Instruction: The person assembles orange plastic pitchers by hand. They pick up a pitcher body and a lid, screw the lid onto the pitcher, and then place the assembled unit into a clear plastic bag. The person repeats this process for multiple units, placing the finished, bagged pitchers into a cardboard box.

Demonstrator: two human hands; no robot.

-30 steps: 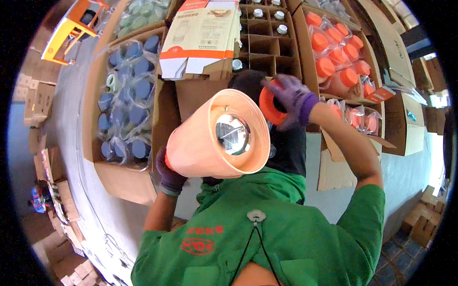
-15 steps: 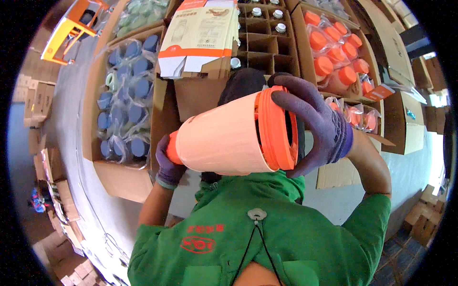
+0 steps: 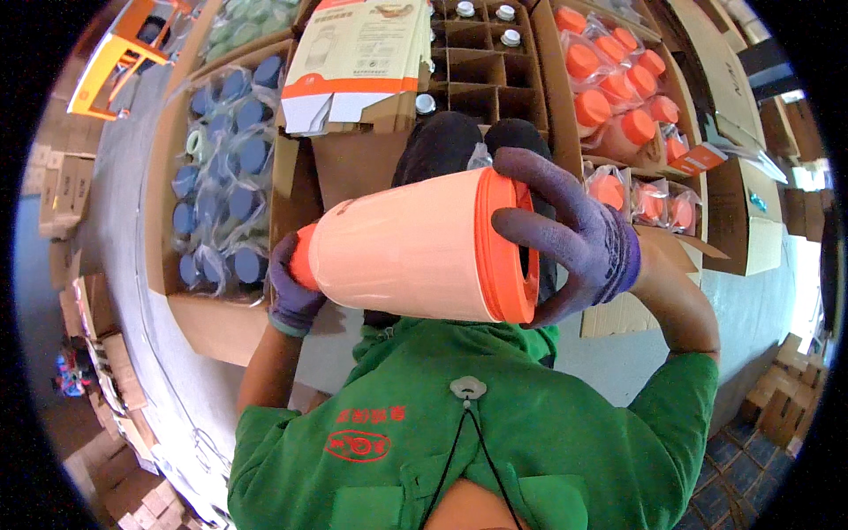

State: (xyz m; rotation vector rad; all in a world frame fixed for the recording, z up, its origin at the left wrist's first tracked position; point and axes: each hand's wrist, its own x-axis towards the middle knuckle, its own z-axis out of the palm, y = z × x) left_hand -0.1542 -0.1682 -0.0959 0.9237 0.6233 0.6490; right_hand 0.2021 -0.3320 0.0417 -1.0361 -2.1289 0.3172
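A: Where is the jug (image 3: 411,252) sitting, and how are the hands holding it?

B: It is lying on its side in the air, above the lap and in front of the green shirt (image 3: 477,433). The left hand (image 3: 291,287) is clamped on its base. The right hand (image 3: 574,234) is gripping the orange rim (image 3: 503,247), fingers curling over the open mouth.

A: How should this step be handled?

B: In my judgement, the left hand is carrying the weight, so it should be staying firm while the right is turning the rim. Gloved fingertips should be staying outside the mouth. The carton of blue-lidded jars (image 3: 221,168) and the divided box (image 3: 481,62) are sitting well clear below.
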